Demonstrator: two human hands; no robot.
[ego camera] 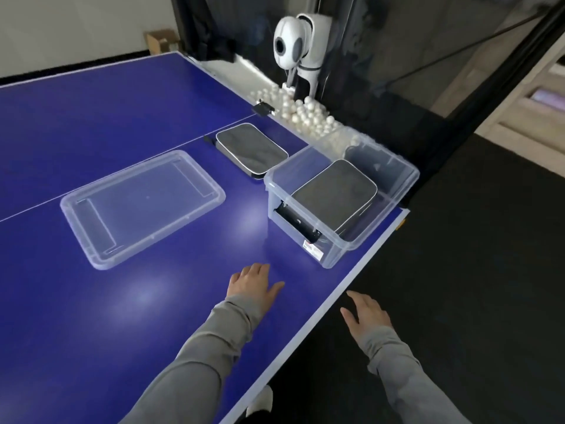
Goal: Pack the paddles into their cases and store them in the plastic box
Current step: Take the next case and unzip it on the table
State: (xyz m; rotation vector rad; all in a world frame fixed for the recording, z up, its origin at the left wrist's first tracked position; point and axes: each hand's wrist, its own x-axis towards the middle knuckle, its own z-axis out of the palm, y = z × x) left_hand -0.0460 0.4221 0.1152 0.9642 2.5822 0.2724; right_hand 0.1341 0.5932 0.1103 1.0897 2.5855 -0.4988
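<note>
A clear plastic box [388, 191] stands at the right edge of the blue table. Inside it lies one grey paddle case [334, 195], zipped, with a black part beside it. A second grey case [252, 149] lies closed on the table just beyond the box's left corner. The box's clear lid [142, 206] rests upside down to the left. My left hand [255, 286] hovers over the table in front of the box, fingers relaxed and holding nothing. My right hand [365, 310] hangs just off the table's edge, fingers straight, empty.
A white ball-launcher robot [301, 47] stands behind the far right of the table [91, 316], with several white balls [301, 110] piled in its tray. A black net frame rises to the right. Dark floor lies beyond the table's right edge.
</note>
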